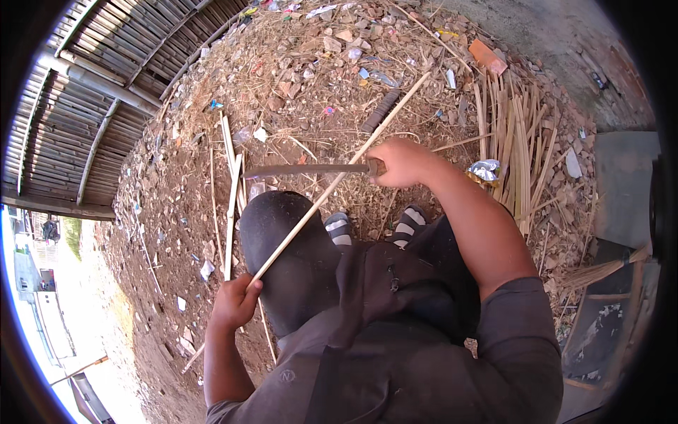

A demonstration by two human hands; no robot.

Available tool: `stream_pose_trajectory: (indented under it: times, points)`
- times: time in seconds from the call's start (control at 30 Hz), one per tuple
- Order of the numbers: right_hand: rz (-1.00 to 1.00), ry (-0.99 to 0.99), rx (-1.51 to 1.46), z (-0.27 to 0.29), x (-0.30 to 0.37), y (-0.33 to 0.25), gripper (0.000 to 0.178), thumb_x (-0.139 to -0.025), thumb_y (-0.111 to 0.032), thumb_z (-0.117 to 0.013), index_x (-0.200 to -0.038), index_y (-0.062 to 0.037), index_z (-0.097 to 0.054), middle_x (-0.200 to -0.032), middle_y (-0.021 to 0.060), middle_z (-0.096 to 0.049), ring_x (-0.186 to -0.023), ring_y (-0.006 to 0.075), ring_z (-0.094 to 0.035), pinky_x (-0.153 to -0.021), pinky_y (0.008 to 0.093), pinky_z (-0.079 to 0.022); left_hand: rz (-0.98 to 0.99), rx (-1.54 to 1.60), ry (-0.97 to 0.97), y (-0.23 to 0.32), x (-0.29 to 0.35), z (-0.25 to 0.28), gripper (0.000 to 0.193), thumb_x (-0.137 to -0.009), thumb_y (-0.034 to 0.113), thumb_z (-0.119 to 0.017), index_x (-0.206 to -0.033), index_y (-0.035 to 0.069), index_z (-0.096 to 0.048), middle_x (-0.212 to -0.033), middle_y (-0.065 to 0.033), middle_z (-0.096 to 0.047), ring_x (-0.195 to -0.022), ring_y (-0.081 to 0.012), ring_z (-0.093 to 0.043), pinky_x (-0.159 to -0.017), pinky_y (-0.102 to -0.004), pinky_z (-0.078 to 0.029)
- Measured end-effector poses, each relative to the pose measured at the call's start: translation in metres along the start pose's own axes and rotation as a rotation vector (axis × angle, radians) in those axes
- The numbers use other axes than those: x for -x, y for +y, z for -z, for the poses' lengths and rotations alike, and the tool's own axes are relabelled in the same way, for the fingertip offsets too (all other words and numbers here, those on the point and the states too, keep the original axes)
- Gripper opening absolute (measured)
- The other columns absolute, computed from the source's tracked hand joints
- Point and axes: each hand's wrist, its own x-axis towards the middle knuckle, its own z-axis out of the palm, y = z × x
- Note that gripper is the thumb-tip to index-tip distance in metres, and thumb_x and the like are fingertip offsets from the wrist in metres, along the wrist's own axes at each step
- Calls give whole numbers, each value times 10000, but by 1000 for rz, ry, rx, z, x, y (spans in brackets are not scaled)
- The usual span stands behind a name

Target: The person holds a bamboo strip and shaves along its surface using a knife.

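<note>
A long, pale bamboo strip [311, 213] runs slantwise across the view, over my dark-clothed knee [279, 226] and the ground beyond. Its near part is pinched between the thumb and fingers of my left hand [236, 302], and a thin end trails below that hand. My right hand [400, 162] is closed round the short handle of a long-bladed knife [296, 170]. The blade points left and crosses the strip about midway; whether they touch I cannot tell. My feet in striped footwear [340, 229] show beyond my lap.
A pile of split bamboo strips [519, 141] lies at right, near a silvery foil packet [485, 169]. More pale strips [232, 205] lie at left. A dark ridged bar [381, 111], a brick [487, 56] and litter dot the ground. A bamboo-slat wall [92, 106] stands far left.
</note>
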Motion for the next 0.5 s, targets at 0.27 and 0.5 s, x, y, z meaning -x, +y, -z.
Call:
stream_pose_trajectory:
  times: [0.27,0.5]
  points:
    - [-151,92,21,2,2,-2,266,-784,-279,-731,-896,-50,-656,-779,145,-672,-760,337,-664,-688,450,-502,-13,9,16,-9,-1,-7,435,-998,373,-552,-767,5,-558,-629,-204,-570,-599,-409,-584,-579,-455,-455]
    - [-479,274,-265,15,4,69,246,-792,-266,-726,-881,-47,-655,-770,110,-664,-766,270,-671,-710,413,-506,-4,-60,46,-6,-2,-8,452,-995,393,-559,-770,1,-556,-629,-214,-577,-613,-407,-610,-579,-460,-463]
